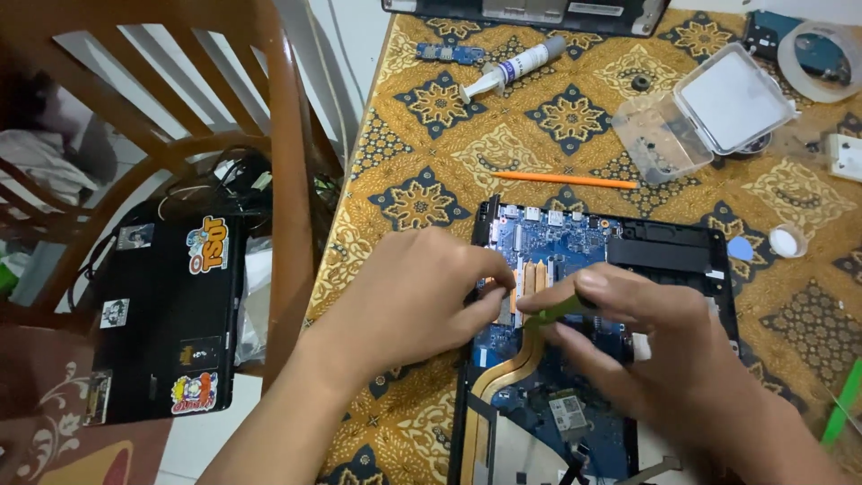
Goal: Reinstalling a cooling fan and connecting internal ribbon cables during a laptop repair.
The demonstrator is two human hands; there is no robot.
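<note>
Laptop [593, 341]: lower centre of frame, bottom cover already off, blue board and copper heat pipe [507, 373] bare.
Left hand [409, 296]: fingertips pinched on the board.
Right hand [646, 346]: closed around green tool [561, 310].
Left to do: I judge reassembly not begun.

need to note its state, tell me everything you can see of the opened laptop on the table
The opened laptop lies flat on the patterned cloth, bottom cover off, black frame around a blue circuit board. Curved copper heat pipes run down its left side. The left hand rests on the board; the right hand holds a green tool over it.
</note>
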